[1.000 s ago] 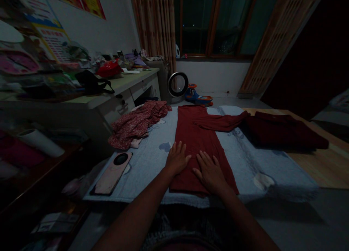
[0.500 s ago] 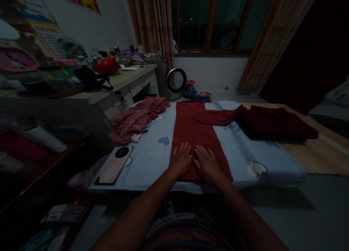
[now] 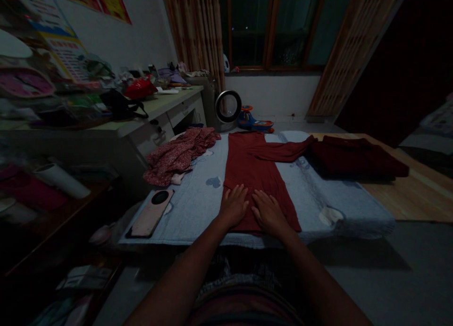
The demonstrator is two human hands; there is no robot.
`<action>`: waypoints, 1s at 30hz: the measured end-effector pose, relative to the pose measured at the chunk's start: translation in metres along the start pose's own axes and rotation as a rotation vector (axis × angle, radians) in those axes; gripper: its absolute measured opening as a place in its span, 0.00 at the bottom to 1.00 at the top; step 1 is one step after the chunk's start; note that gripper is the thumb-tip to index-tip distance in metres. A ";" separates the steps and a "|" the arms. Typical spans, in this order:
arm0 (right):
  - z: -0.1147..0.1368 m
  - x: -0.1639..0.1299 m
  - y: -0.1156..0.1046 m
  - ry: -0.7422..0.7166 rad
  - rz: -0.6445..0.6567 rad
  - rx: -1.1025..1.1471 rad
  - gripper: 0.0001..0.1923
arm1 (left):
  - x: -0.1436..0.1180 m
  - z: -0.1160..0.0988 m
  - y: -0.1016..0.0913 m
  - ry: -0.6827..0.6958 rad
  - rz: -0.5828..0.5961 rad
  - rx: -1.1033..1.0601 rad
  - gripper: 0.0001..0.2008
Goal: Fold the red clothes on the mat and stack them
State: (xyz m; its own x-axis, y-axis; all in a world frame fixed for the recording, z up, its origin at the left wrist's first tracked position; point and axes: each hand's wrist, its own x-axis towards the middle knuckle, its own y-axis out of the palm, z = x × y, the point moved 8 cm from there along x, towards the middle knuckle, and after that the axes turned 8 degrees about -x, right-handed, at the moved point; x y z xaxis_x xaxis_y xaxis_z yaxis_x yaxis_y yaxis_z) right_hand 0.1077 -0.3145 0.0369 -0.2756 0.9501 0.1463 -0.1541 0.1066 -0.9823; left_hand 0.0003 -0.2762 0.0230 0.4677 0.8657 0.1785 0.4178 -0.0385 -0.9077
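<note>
A dark red long-sleeved garment (image 3: 247,158) lies on a blue-grey blanket (image 3: 200,213), folded lengthwise, with one sleeve stretched out to the right. My left hand (image 3: 234,205) rests flat on its near part, fingers extended. Beside it my right hand (image 3: 269,213) also lies flat on the cloth, fingers stretched forward. Neither hand grips anything. The cuff of the sleeve reaches the edge of a folded dark maroon garment stack (image 3: 357,157) on the right.
A crumpled red patterned garment (image 3: 182,154) lies at the blanket's left, with a phone (image 3: 150,213) nearer me. A cluttered desk (image 3: 170,102) stands left. Bare wooden board (image 3: 421,194) shows at right. Beyond are a round-framed fan (image 3: 228,106) and a blue-orange ride-on toy (image 3: 255,120).
The view has shifted very slightly. Both hands stay flat on the red garment, and nothing on the blanket has visibly moved.
</note>
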 end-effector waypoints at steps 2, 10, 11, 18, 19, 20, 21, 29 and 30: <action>0.000 0.000 0.000 -0.001 -0.005 0.003 0.26 | 0.000 -0.001 -0.001 0.001 0.006 0.012 0.24; 0.000 -0.001 0.000 0.014 -0.015 0.008 0.25 | 0.014 0.004 -0.015 0.000 -0.044 0.032 0.21; 0.000 -0.001 0.001 0.015 -0.015 0.009 0.25 | 0.016 0.005 -0.016 -0.003 -0.070 0.047 0.21; 0.001 0.013 -0.019 -0.003 0.047 0.024 0.21 | 0.011 0.004 -0.018 -0.026 -0.185 0.163 0.19; 0.000 0.019 -0.023 0.009 0.062 0.021 0.19 | 0.010 0.005 -0.019 -0.046 -0.205 0.182 0.19; 0.000 0.026 -0.027 0.025 0.064 0.018 0.17 | 0.009 0.006 -0.021 -0.069 -0.218 0.197 0.20; 0.000 0.033 -0.031 0.037 0.050 0.015 0.18 | 0.009 0.007 -0.021 -0.088 -0.222 0.207 0.21; 0.008 0.051 0.005 -0.082 0.053 -0.028 0.26 | 0.012 0.024 -0.009 -0.146 -0.139 0.167 0.26; 0.007 0.050 0.008 -0.073 0.064 -0.035 0.27 | 0.012 0.025 -0.009 -0.149 -0.135 0.163 0.26</action>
State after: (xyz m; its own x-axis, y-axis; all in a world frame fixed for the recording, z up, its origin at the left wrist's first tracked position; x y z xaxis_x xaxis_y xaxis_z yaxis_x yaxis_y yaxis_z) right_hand 0.0859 -0.2682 0.0368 -0.3521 0.9317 0.0895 -0.1011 0.0572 -0.9932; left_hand -0.0171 -0.2531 0.0239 0.2918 0.9218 0.2551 0.3317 0.1526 -0.9309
